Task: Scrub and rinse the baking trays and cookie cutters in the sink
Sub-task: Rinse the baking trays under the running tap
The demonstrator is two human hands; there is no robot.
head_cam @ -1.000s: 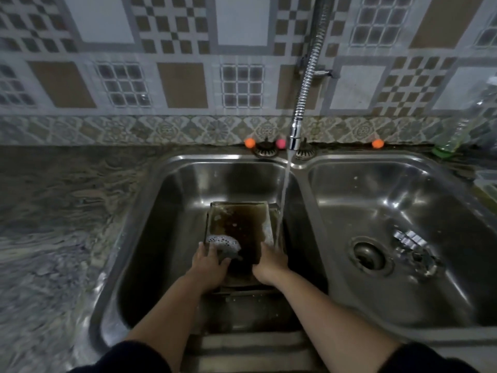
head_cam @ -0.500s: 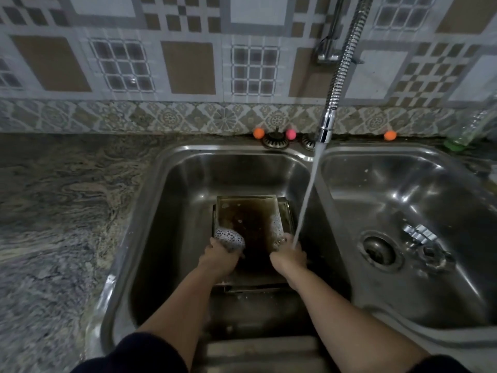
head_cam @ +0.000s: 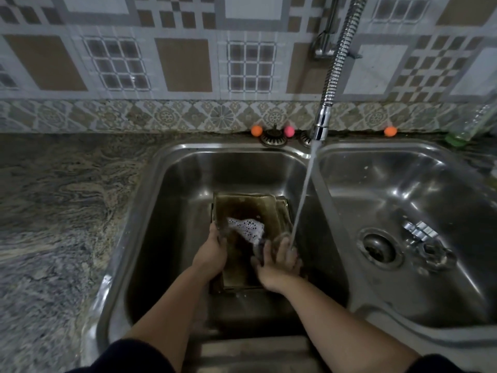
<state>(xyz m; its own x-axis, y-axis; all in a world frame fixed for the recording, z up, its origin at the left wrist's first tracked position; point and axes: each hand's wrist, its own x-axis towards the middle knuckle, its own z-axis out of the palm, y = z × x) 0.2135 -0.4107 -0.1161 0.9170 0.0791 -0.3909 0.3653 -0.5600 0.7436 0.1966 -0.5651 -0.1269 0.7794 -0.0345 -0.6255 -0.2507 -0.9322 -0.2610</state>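
Observation:
A stained, brown baking tray [head_cam: 250, 208] lies tilted in the left basin [head_cam: 174, 211], with a second tray's rim [head_cam: 285, 208] showing beneath it. My left hand [head_cam: 211, 255] grips the tray's left edge. My right hand [head_cam: 279, 261] is on the tray's lower right part, blurred, under the stream of tap water [head_cam: 304, 195]. A foamy scrubber [head_cam: 248, 228] stretches from the tray's middle to my right fingers, which seem to hold it. Small shiny metal pieces, probably cookie cutters [head_cam: 421, 231], lie in the right basin beside the drain [head_cam: 379, 247].
The flexible tap hose [head_cam: 340, 57] hangs over the divider between the basins. Sink strainers [head_cam: 273, 137] and small orange and pink balls [head_cam: 256, 130] sit on the back ledge. A bottle [head_cam: 469, 125] stands at the far right. Marbled counter [head_cam: 59, 211] extends to the left.
The foamy scrubber has gone from my left hand across the tray to my right hand. My left hand now holds the tray's left edge. The water now falls on my right hand.

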